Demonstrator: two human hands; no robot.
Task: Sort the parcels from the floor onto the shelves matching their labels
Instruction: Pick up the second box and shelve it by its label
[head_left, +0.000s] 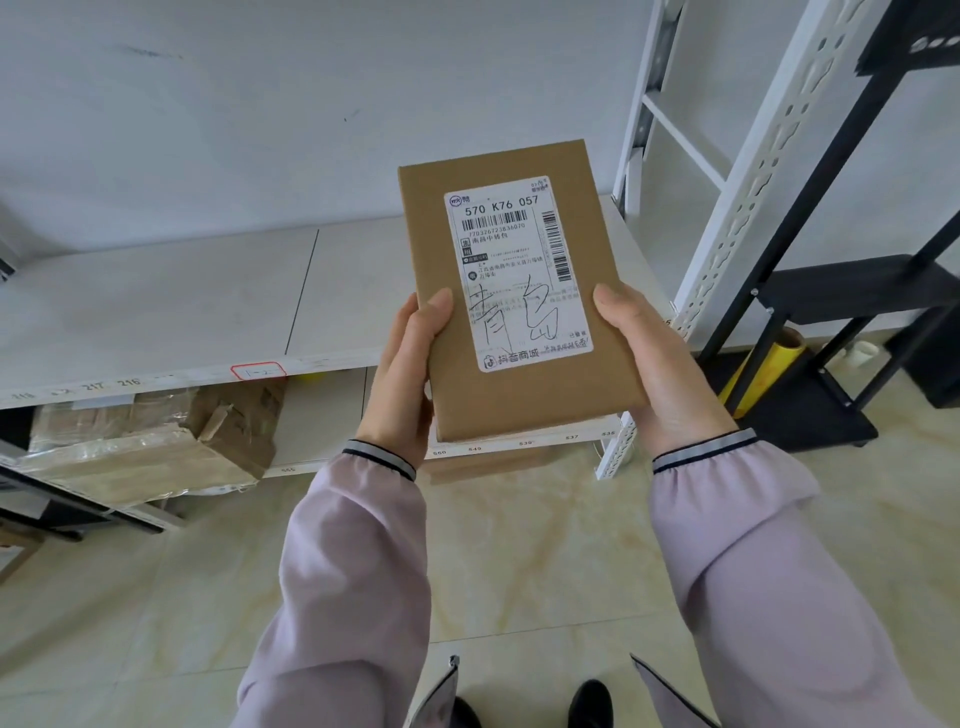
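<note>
I hold a flat brown cardboard parcel (447, 249) upright in front of me, label facing me. Its white shipping label (511, 244) reads "570 K76 057" with handwritten black characters across the lower half. My left hand (402, 379) grips the parcel's lower left edge, thumb on the front. My right hand (657, 364) grips the lower right edge in the same way. Behind the parcel runs a white shelf (182, 306) with a red-bordered tag (258, 371) on its front edge.
A taped cardboard box (156, 441) sits on the lower shelf level at the left. White perforated shelf uprights (748, 171) rise at the right, beside a black metal rack (841, 296) and a yellow roll (769, 364). Beige tiled floor (519, 571) lies below.
</note>
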